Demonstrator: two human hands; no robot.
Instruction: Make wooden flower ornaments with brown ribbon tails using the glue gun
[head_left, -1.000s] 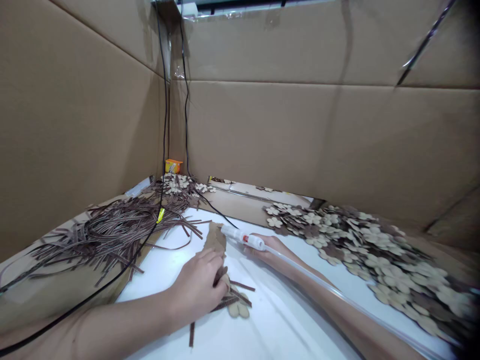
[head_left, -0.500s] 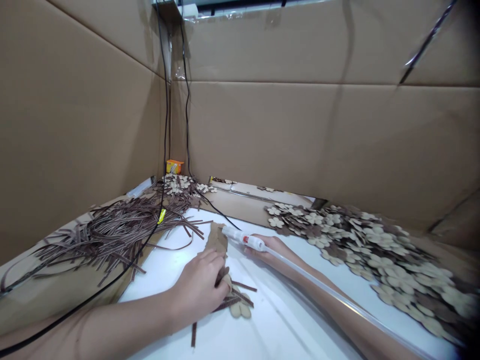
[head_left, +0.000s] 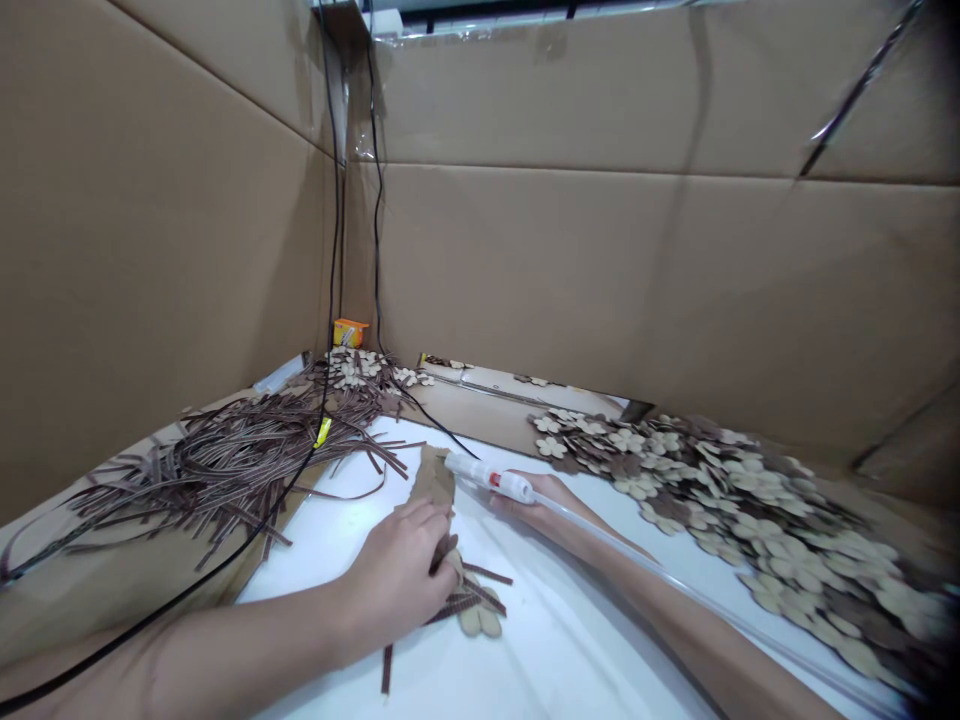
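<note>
My left hand (head_left: 409,565) rests low over the white tabletop, its fingers curled around a small dark brown piece (head_left: 444,550), mostly hidden. A scrap of brown sheet (head_left: 433,478) sticks out beyond its knuckles. Just right of the fingers lie a beige flower-shaped cutout (head_left: 480,622) and several short ribbed brown strips (head_left: 487,573). My right hand (head_left: 536,498) is closed around a white pen-like tool (head_left: 480,474) with a red part and a clear tube running back along the forearm. The tool's tip is close to the brown scrap; whether they touch, I cannot tell.
A tangled heap of brown strips (head_left: 247,460) lies at left, crossed by a black cable (head_left: 274,510). Beige and brown flower cutouts (head_left: 720,490) are piled at right. An orange box (head_left: 349,332) stands in the corner. Cardboard walls (head_left: 525,270) enclose the table.
Both hands and the tool keep nearly the same place over the table. The view has shifted very slightly.
</note>
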